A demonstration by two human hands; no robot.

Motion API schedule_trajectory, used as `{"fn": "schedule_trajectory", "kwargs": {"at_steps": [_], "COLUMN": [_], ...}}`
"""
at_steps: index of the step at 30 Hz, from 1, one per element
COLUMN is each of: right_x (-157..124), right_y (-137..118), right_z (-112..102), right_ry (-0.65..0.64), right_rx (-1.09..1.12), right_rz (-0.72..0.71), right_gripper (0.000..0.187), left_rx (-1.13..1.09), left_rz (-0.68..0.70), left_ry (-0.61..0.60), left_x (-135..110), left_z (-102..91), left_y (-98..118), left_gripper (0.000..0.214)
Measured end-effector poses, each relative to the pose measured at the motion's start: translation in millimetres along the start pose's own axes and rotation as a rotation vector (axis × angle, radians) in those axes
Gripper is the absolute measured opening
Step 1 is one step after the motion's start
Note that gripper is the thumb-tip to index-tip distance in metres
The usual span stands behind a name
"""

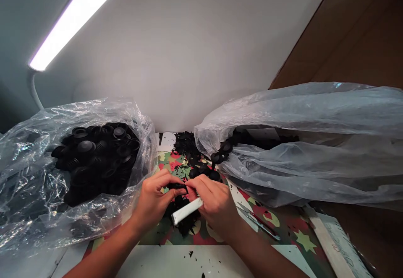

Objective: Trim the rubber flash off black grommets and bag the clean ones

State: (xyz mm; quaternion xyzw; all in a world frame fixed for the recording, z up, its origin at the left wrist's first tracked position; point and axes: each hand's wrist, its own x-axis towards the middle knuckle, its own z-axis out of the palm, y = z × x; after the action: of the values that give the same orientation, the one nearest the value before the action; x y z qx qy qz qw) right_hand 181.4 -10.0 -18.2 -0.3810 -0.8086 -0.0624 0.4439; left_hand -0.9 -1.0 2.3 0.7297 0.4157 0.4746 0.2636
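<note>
Between thumb and fingers, my left hand (150, 197) pinches a small black rubber piece (175, 187) over the middle of the table. My right hand (216, 199) is closed around a tool with a white, wrapped-looking handle (187, 211), which points down and left. Its fingertips meet the black piece beside my left fingers; the tool's working end is hidden. Under both hands lies a heap of black rubber scraps (185, 227). Just beyond them sit several round black rubber parts (204, 172).
At left, a clear plastic bag (34, 144) holds many ribbed black rubber parts (97, 156). Another clear bag (302, 106) with black parts opens at right. Black shavings (185, 144) lie behind. Slim metal tools (260, 222) rest right of my forearm. A lit lamp (78, 18) hangs above.
</note>
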Motion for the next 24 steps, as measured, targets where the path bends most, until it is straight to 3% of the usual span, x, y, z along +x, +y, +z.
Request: {"fn": "schedule_trajectory", "kwargs": {"at_steps": [5,8,10,13,19,24], "right_x": [3,3,3,1,-1,-2], "right_y": [26,35,33,25,18,17], "right_z": [-3,-1,2,7,7,6], "right_ry": [0.049,-0.101,-0.218,-0.272,-0.284,-0.171], "right_rx": [0.113,0.309,0.420,0.495,0.600,0.610], "right_rz": [0.349,0.532,0.550,0.538,0.663,0.699], "right_gripper": [0.021,0.027,0.025,0.016,0.024,0.029], "left_rx": [-0.118,-0.306,-0.427,-0.545,-0.756,-1.060], "left_rz": [-0.047,-0.181,-0.268,-0.369,-0.458,-0.603], "left_ry": [-0.037,0.020,0.055,0.072,0.069,0.025], "left_x": [-3,-1,1,1,-2,0], "left_z": [-1.3,-2.0,-1.6,0.4,4.4,5.6], "left_y": [3,3,1,-5,-13,-8], "left_gripper": [0.011,0.011,0.017,0.026,0.038,0.039]}}
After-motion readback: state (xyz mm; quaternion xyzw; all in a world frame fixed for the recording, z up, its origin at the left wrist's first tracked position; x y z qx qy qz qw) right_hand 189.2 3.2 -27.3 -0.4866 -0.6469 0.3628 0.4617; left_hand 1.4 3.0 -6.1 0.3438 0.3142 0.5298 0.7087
